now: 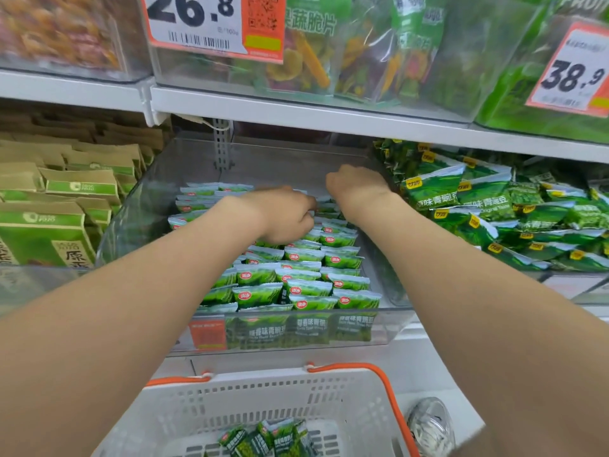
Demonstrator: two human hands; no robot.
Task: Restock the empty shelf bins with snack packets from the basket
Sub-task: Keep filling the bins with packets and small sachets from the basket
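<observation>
Shelves hold clear bins of green snacks. In the middle bin the left hand pinches snack packets near the back; the right hand hides its grip. More lie in the basket below.

In front of you, mid-frame, the clear bin held small green-and-white snack packets standing upright in neat rows. Your white, orange-handled basket at bottom centre held a few loose packets.

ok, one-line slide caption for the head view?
Left hand and right hand deep in a clear bin of green packets; a few in the basket.
</observation>
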